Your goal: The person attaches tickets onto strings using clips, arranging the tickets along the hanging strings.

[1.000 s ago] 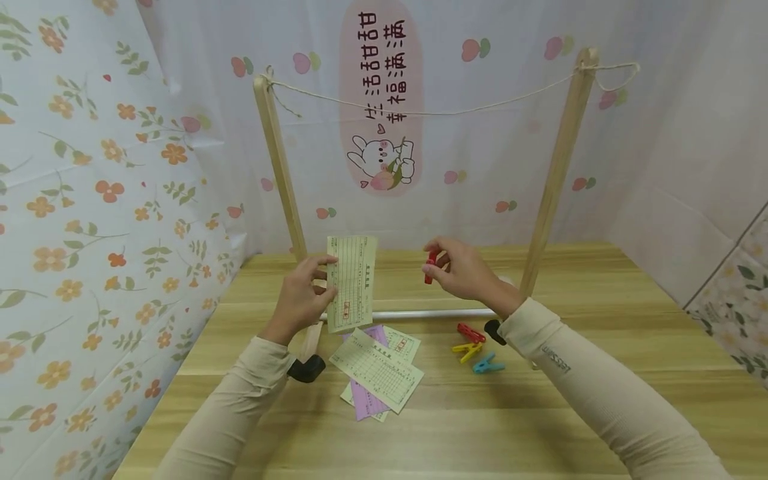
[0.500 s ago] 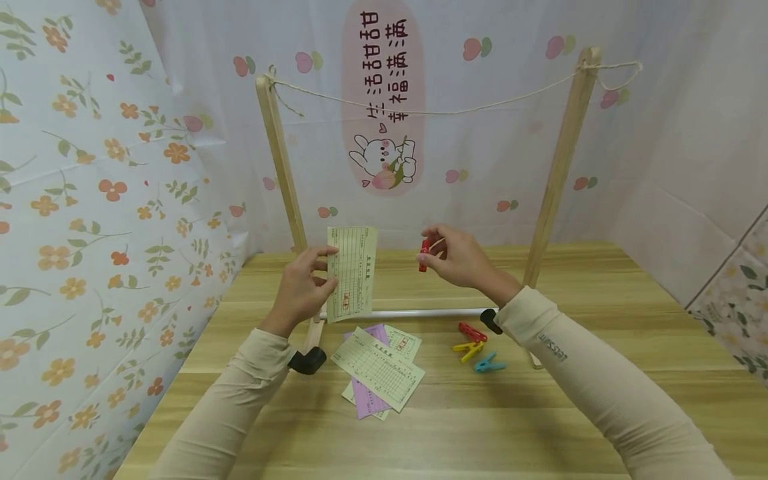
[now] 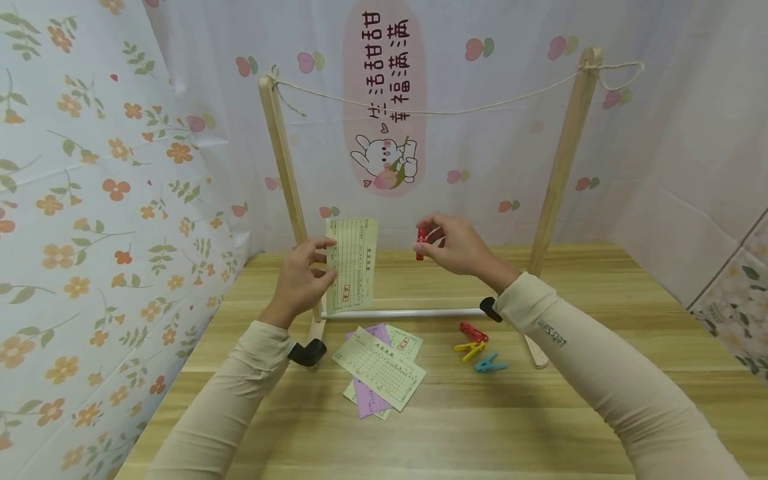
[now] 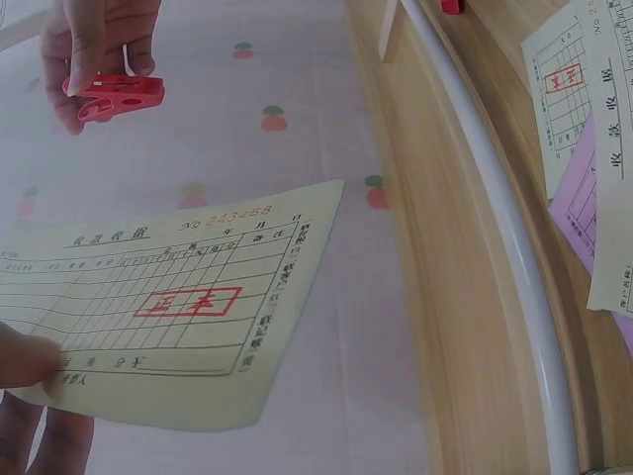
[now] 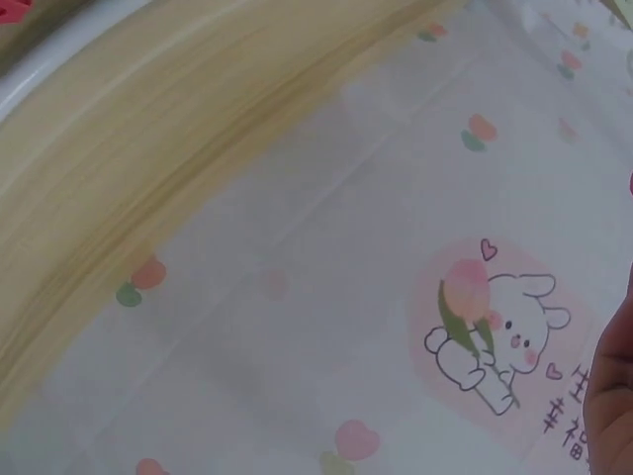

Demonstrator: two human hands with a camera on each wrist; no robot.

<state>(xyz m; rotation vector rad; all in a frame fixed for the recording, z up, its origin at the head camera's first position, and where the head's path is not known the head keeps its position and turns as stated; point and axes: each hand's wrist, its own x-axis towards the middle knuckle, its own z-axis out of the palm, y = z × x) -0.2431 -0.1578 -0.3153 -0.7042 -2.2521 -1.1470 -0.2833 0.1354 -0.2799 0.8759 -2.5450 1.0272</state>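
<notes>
My left hand (image 3: 300, 279) pinches a green printed slip (image 3: 353, 265) by its left edge, holding it upright above the table. To the right, my right hand (image 3: 459, 247) pinches a red clothespin (image 3: 421, 244) between thumb and fingers, apart from the slip. The left wrist view shows the slip (image 4: 168, 307) close up, with a red stamp, and the red clothespin (image 4: 117, 95) in the other hand's fingers. In the right wrist view only part of my right hand (image 5: 611, 396) appears at the edge. A thin string (image 3: 432, 113) hangs above both hands.
Two wooden posts (image 3: 282, 160) carry the string, with a white rod (image 3: 408, 313) low between them. Green slips (image 3: 384, 369) and a purple one (image 3: 367, 398) overlap on the table. Red (image 3: 474, 333), yellow (image 3: 470, 350) and blue (image 3: 491, 363) clothespins lie to their right.
Both hands have risen a little, the left with the slip and the right with the red clothespin. The right hand has also moved slightly left, towards the slip.
</notes>
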